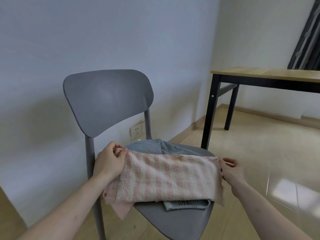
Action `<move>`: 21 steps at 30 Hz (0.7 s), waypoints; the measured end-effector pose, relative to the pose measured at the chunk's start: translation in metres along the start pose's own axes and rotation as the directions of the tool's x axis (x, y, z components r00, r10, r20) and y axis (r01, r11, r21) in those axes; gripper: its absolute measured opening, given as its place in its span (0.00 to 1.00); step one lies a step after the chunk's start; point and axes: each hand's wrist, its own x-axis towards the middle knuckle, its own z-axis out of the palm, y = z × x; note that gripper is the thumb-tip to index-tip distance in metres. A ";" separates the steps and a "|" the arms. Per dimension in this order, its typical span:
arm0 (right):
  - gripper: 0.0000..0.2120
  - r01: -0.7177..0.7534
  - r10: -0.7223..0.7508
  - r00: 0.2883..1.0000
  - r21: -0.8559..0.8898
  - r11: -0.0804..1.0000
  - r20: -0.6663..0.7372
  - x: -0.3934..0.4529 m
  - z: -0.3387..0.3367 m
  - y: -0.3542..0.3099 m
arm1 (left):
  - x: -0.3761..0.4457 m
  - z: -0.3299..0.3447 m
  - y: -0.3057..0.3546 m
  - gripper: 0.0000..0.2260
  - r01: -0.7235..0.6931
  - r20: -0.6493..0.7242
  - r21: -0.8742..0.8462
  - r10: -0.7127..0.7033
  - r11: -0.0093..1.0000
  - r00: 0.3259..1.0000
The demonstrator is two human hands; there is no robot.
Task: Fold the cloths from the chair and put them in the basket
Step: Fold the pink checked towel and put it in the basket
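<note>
A pink and cream striped cloth [166, 179] is stretched flat over the seat of a grey chair [107, 101]. My left hand [109, 161] pinches the cloth's far left corner. At the far right corner my right hand [232, 172] pinches the other end. Under the striped cloth lies a grey-blue cloth [155, 147], showing behind it and at the seat's front. A small yellow-green bit peeks out at the back of the pile. No basket is in view.
A white wall with a power socket [136, 131] stands behind the chair. To the right is a wooden table [266, 74] with black legs. A dark curtain [306, 38] hangs in the top right corner. Pale wooden floor lies around the chair.
</note>
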 end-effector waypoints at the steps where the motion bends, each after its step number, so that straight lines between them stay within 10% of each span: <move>1: 0.17 -0.033 0.034 0.998 -0.027 0.999 0.045 -0.003 0.000 -0.001 | -0.001 0.001 -0.003 0.06 0.038 0.029 0.024 -0.039 0.999 0.999; 15: 0.21 -0.192 0.205 0.951 -0.075 0.978 0.232 -0.011 -0.031 -0.001 | -0.003 -0.003 -0.006 0.07 0.083 0.042 -0.006 -0.083 0.997 0.996; 21: 0.19 -0.019 0.044 0.981 -0.131 0.991 0.190 -0.031 -0.043 -0.036 | -0.012 -0.012 0.007 0.18 0.023 0.084 0.134 -0.034 0.991 0.996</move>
